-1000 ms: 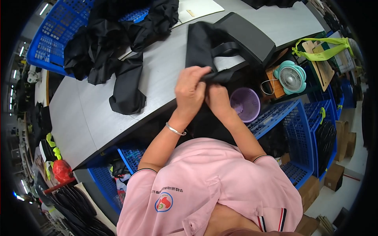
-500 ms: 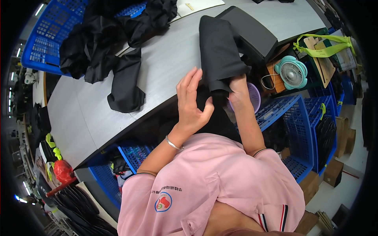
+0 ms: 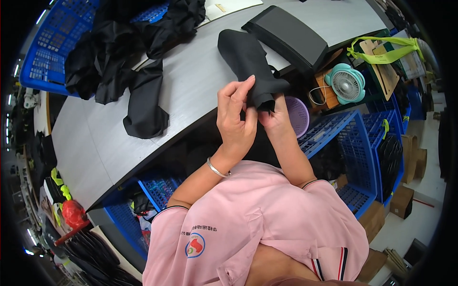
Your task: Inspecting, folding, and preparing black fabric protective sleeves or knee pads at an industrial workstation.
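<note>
A black fabric piece (image 3: 244,57), tube-like, reaches from the grey table over its near edge to my hands. My left hand (image 3: 236,114), with a silver bangle on the wrist, has its fingers and thumb closed on the left side of the fabric's near end. My right hand (image 3: 276,117) grips the same end from the right, its fingers mostly hidden under or inside the cloth. Left of these, another black fabric piece (image 3: 145,102) lies flat by the table's edge, trailing from a crumpled black heap (image 3: 114,52).
On the grey table (image 3: 100,138), a dark wedge-shaped block (image 3: 291,35) sits at far right. A blue basket (image 3: 45,62) stands at far left. Beyond my right arm are a purple basket (image 3: 299,119), a teal fan (image 3: 347,83) and blue crates (image 3: 358,152).
My left hand has come in from beside the fabric and closed on its near end. My right hand and the fabric have shifted left, and the fabric has narrowed.
</note>
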